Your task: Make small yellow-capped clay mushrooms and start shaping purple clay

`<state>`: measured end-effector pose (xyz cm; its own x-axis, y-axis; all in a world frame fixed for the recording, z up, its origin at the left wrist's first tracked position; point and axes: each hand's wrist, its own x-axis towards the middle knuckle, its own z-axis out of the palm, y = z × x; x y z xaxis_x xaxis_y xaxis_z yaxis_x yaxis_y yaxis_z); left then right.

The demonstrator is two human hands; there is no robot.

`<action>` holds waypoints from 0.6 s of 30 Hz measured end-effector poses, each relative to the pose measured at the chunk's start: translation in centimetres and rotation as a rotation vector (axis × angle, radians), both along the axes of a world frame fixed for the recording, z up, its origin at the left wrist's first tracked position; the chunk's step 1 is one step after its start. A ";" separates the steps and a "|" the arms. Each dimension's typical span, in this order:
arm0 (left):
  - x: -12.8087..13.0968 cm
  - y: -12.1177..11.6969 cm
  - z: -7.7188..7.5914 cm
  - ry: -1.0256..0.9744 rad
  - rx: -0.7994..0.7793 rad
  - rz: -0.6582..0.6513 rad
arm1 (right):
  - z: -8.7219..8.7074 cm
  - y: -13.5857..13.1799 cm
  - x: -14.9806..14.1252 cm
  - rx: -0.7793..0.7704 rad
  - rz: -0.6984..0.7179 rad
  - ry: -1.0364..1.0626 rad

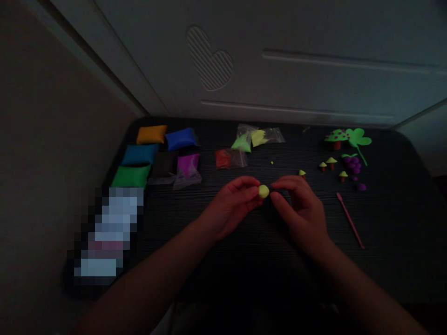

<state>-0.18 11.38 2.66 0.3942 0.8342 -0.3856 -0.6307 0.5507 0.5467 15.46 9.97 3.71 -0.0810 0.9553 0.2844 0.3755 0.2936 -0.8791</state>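
A small rounded lump of yellow modelling clay [264,191] is pinched between the thumb and fingers of my left hand [235,202]. Just to its right, my right hand [302,209] is held with thumb and forefinger apart and nothing between them. Beyond my hands lies a tiny yellow clay crumb [272,163]. Small clay mushrooms with yellow caps and brown stems, one of them a mushroom [331,163], stand past my right hand. A pink modelling tool [350,221] rests on the dark table [391,251] to the right.
Clay packs in several colours, including an orange pack [151,134], lie at the back left. Nearer the middle are opened bags, one a red clay bag [223,159]. A larger green-capped mushroom [337,138], green clover [358,137] and purple grapes [353,164] sit back right.
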 end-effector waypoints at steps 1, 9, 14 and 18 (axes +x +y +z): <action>0.0 0.0 0.0 0.006 0.006 -0.001 | 0.0 0.0 0.0 -0.001 0.002 0.003; 0.2 0.1 0.1 0.083 0.044 0.032 | -0.1 0.1 -0.1 0.008 0.004 -0.040; 0.3 0.2 0.1 0.148 0.126 0.069 | -0.1 0.2 0.0 0.015 0.003 -0.074; 0.2 0.1 0.0 0.206 0.158 0.071 | -0.1 0.3 -0.1 0.021 -0.011 -0.084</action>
